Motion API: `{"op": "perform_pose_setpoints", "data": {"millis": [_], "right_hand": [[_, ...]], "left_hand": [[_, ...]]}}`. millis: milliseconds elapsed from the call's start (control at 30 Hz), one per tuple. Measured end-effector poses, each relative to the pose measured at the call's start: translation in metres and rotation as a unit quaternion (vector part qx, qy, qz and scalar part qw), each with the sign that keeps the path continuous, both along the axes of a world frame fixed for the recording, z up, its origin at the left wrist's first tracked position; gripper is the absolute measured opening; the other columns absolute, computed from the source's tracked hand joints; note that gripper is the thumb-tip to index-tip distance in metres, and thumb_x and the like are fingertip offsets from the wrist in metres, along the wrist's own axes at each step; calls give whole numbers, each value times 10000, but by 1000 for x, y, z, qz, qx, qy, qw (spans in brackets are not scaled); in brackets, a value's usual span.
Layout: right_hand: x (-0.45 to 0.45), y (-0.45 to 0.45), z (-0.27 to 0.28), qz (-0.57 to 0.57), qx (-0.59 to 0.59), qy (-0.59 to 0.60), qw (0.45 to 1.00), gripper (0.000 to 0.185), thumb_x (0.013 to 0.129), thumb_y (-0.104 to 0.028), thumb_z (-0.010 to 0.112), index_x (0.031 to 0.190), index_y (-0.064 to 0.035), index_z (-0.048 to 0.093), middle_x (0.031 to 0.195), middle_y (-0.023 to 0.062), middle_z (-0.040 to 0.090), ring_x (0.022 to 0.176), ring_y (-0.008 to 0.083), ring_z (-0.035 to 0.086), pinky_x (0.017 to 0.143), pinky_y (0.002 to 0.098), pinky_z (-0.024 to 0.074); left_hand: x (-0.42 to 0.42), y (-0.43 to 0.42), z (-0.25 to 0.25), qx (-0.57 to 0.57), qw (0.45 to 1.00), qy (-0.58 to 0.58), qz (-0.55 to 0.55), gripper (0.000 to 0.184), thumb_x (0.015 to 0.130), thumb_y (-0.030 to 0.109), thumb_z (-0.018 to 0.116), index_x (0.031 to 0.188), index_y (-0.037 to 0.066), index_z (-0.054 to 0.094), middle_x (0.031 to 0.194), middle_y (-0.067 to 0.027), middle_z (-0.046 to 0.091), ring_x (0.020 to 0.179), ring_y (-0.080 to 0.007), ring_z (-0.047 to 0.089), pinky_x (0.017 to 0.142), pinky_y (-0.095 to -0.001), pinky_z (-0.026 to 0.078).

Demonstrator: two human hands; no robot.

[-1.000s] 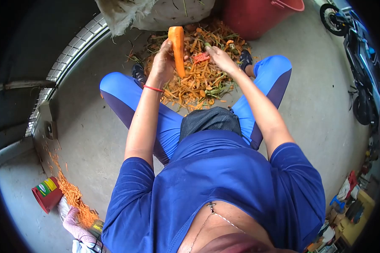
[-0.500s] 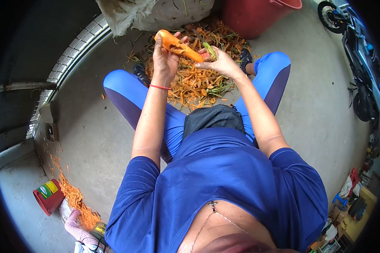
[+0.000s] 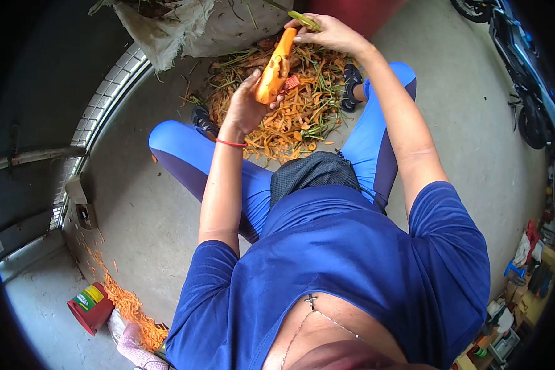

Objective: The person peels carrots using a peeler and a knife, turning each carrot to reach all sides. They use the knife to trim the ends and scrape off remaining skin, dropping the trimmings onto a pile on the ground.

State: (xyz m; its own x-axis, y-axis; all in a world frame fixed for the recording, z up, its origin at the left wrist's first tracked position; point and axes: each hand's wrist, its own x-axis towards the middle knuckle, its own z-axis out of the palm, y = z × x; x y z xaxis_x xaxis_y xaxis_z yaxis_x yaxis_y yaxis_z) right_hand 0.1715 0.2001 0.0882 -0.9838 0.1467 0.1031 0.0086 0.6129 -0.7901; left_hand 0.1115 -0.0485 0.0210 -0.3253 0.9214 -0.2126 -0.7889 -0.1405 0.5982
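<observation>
My left hand [image 3: 248,106] is closed around the thick lower end of a peeled orange carrot [image 3: 275,71], which has dark, ragged hollows along one side. The carrot stands tilted, its narrow end up and to the right. Beside that narrow end my right hand [image 3: 336,34] grips a slim green-handled tool [image 3: 305,22]. A thin dark part of the tool runs toward the top edge; its exact kind is unclear. My right thumb is close to the carrot tip, and I cannot tell if they touch. Below lies a pile of orange peelings [image 3: 290,126] with green stalks.
A whitish sack [image 3: 240,28] and a large red tub [image 3: 367,15] stand beyond the pile. My feet flank the peelings. A motorbike [image 3: 527,74] is at the right. At the lower left, a tipped red bucket [image 3: 92,311] lies by orange shreds [image 3: 129,308].
The carrot has swung from nearly level to steep, its narrow end now up. My right hand has moved up and away with the green-handled tool; my left hand has moved slightly down.
</observation>
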Motion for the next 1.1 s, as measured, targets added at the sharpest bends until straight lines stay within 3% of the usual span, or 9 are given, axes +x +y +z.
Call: {"op": "perform_pose_setpoints", "data": {"millis": [33,100,167,233,300,467,600,900,1100], "right_hand": [[0,-14,3,-34,41,-15,998,457,859,-338,655,1219,-79,545,938,69,643,801,124,591,772,270,468],[8,-37,-13,-160,212,51,963,541,929,-506,452,1330,-149,385,941,144,658,853,309,655,718,379,498],[24,-66,-21,-125,74,31,989,477,946,-512,390,1311,-206,390,997,140,664,896,325,653,708,389,522],[44,-92,-24,-67,128,-59,988,424,950,-520,350,1272,-254,428,1053,113,661,898,320,655,701,387,544],[56,-106,-40,-61,102,40,992,356,936,-456,448,1230,-265,509,1073,36,664,930,286,655,722,379,552],[57,-109,-49,-34,132,24,990,334,903,-437,522,1209,-311,573,1103,18,653,997,253,632,767,358,542],[50,-106,-59,-38,169,123,977,265,914,-406,514,1160,-345,589,822,28,651,720,244,640,586,367,524],[35,-80,-64,-44,201,130,970,260,911,-430,502,1149,-378,592,760,6,616,690,211,633,549,345,514],[18,-62,-66,-21,290,113,950,251,899,-415,526,1134,-383,609,719,-4,601,686,187,629,540,328,508]], "left_hand": [[2,3,-5,-14,1000,-10,11,476,932,434,465,1166,21,500,999,-114,596,760,-185,573,625,-274,454],[5,8,-8,-14,998,-2,61,476,932,465,463,1167,53,501,946,-77,595,752,-147,546,637,-257,442],[3,11,-6,-42,989,13,141,444,928,422,432,1158,50,511,959,-83,611,784,-152,557,650,-264,444],[-5,8,-9,-4,986,-25,167,436,892,368,456,1167,35,512,942,-89,604,791,-188,581,621,-295,468],[-11,6,-13,-43,975,-39,214,420,874,361,421,1115,34,529,926,-88,603,719,-178,579,561,-287,460],[-11,11,-20,-133,951,12,278,504,955,506,338,1101,57,515,863,-61,583,663,-140,543,501,-261,424],[-8,10,-18,-189,938,96,276,503,969,522,305,1082,72,500,838,-50,566,647,-139,531,460,-249,399],[-1,7,-22,-132,969,69,199,482,981,476,291,1081,52,497,796,-69,556,571,-129,494,406,-177,343],[-11,0,-26,-63,988,-59,125,514,969,457,315,1147,-1,466,810,-107,494,549,-115,440,349,-144,300]]}}
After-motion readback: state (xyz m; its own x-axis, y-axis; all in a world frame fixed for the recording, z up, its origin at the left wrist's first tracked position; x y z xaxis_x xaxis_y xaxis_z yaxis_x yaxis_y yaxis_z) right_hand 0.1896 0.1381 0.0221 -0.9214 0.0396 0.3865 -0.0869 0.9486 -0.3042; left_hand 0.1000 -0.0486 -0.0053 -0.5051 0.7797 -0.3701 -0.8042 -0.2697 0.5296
